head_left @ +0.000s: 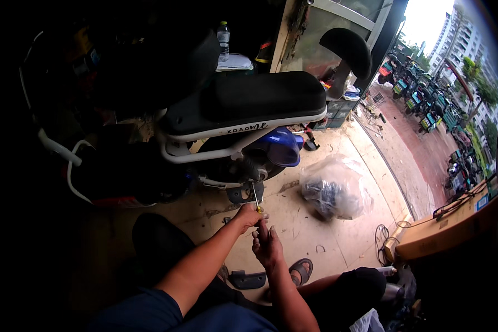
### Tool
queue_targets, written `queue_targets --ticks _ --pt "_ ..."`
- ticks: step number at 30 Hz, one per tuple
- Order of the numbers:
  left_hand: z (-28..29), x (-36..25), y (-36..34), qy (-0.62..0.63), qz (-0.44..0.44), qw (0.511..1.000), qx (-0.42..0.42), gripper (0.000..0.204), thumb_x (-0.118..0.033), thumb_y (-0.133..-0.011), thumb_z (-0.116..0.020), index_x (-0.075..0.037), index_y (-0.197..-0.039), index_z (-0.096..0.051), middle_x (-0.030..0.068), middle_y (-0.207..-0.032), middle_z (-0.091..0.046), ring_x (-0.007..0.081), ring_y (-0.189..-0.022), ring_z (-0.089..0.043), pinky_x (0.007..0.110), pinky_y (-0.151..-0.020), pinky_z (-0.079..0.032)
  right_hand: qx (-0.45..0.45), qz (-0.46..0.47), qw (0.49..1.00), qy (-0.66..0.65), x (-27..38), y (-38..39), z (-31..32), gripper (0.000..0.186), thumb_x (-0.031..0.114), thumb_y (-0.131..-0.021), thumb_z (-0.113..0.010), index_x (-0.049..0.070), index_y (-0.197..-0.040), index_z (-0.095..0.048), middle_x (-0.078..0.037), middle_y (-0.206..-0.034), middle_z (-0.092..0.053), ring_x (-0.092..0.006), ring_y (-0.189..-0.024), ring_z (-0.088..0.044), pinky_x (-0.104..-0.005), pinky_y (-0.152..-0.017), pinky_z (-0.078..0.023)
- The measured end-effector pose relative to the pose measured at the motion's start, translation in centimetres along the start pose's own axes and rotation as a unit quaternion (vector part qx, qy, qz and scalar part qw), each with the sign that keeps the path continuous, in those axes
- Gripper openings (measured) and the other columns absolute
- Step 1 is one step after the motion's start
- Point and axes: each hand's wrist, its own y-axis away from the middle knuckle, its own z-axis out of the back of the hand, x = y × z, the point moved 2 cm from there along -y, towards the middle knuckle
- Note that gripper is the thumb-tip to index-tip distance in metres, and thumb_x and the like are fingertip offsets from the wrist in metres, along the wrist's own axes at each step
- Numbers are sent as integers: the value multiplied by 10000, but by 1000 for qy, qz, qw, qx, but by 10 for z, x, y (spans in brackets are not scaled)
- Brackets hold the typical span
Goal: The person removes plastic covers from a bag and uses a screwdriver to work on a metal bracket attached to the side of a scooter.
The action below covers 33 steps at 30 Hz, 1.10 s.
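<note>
My left hand (pixel 248 217) is closed around the yellow handle of a screwdriver (pixel 256 197). Its thin metal shaft points up at the lower rear of a white electric scooter (pixel 205 131), near the shock absorber and rear wheel. Just below, my right hand (pixel 268 248) has its fingers stretched toward the handle end; whether they touch it I cannot tell. A dark plastic part (pixel 244 193) lies on the floor by the shaft tip. Another dark plastic piece (pixel 247 280) rests between my feet.
A clear plastic bag (pixel 336 187) with dark contents sits right of the scooter. A cardboard box (pixel 445 229) and a cable (pixel 383 237) are at the right. Behind the scooter stands a water bottle (pixel 223 41). Parked scooters (pixel 420 99) line the pavement outside.
</note>
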Motion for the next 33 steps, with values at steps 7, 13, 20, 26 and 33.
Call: queue_targets --ticks 7,13,20,26,33 --pt "-5 -7 6 17 24 1000 5 166 -105 -823 -804 4 -855 -683 67 -754 -687 153 -608 -654 290 -554 -545 174 -58 974 -134 -2 -14 25 456 472 -1038 -488 149 -1343 -587 -14 -1015 -614 -85 -774 -530 -187 -599 -403" --pt "-5 -11 5 -127 -1 992 -21 117 -44 -838 -770 14 -851 -670 86 -735 -689 168 -611 -673 292 -553 -566 -72 148 950 267 -1 2 6 464 471 -1042 -479 168 -1380 -578 -25 -1022 -620 -98 -778 -533 -192 -606 -409" --pt "0 -1 2 12 13 1000 12 165 -100 -830 -802 3 -813 -674 77 -702 -683 148 -561 -639 278 -496 -518 -84 179 948 248 -12 -13 11 447 492 -1056 -412 193 -1332 -598 -15 -890 -628 -113 -638 -512 -204 -529 -385" --pt "-2 -3 2 68 49 996 -18 180 -160 -903 -740 -7 -940 -653 66 -792 -688 168 -604 -653 320 -533 -554 76 -8 989 -125 -6 -4 8 369 354 -1035 -535 59 -1247 -604 -32 -936 -631 -95 -663 -520 -212 -550 -423" --pt "46 33 -29 338 61 924 -169 233 -178 -942 -710 -30 -1084 -599 106 -979 -671 268 -915 -688 394 -769 -609 34 109 971 210 6 15 -16 469 443 -1046 -458 221 -1454 -520 34 -851 -541 -72 -624 -445 -177 -545 -369"
